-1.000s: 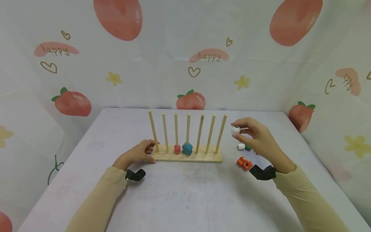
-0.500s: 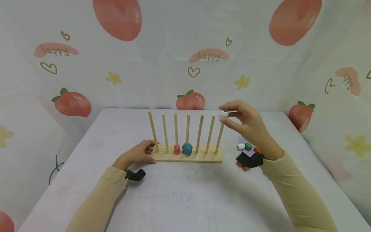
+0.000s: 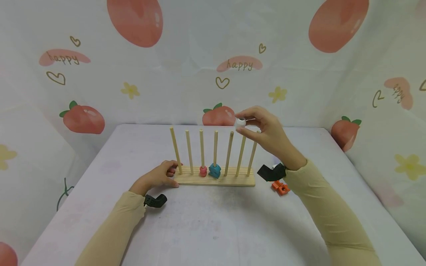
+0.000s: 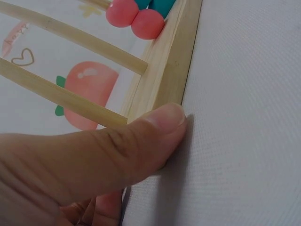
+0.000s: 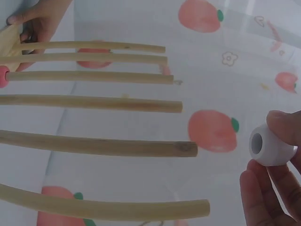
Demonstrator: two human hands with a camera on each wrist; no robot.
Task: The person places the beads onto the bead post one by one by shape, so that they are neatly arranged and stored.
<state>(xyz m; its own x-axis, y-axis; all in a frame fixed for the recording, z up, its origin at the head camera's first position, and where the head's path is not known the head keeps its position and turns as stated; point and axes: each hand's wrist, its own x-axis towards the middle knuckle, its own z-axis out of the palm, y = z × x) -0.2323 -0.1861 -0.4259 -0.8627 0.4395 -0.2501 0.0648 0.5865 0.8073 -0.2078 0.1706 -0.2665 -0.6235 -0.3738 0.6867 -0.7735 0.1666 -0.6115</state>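
Note:
A wooden peg stand point(image 3: 244, 181) with several upright pegs point(image 3: 189, 149) sits on the table. My left hand point(image 3: 158, 175) grips the left end of its base, thumb on the front edge, as the left wrist view shows. My right hand point(image 3: 267, 129) pinches a white bead point(image 3: 240, 122) between thumb and fingers, above the pegs on the stand's right side. In the right wrist view the hole of the white bead point(image 5: 270, 147) faces the peg tips, with a gap between. A pink bead point(image 3: 203, 171) and a blue bead point(image 3: 215, 170) sit at the bottom of two middle pegs.
Orange beads point(image 3: 280, 187) lie on the table point(image 3: 206, 229) to the right of the stand. Behind them, my right wrist and its black camera mount point(image 3: 271, 172) mostly hide other loose beads. A fruit-printed cloth point(image 3: 179, 88) hangs behind the table.
My right hand has carried the white bead up and left, from beside the stand to above its right-hand pegs. My left hand has stayed on the base.

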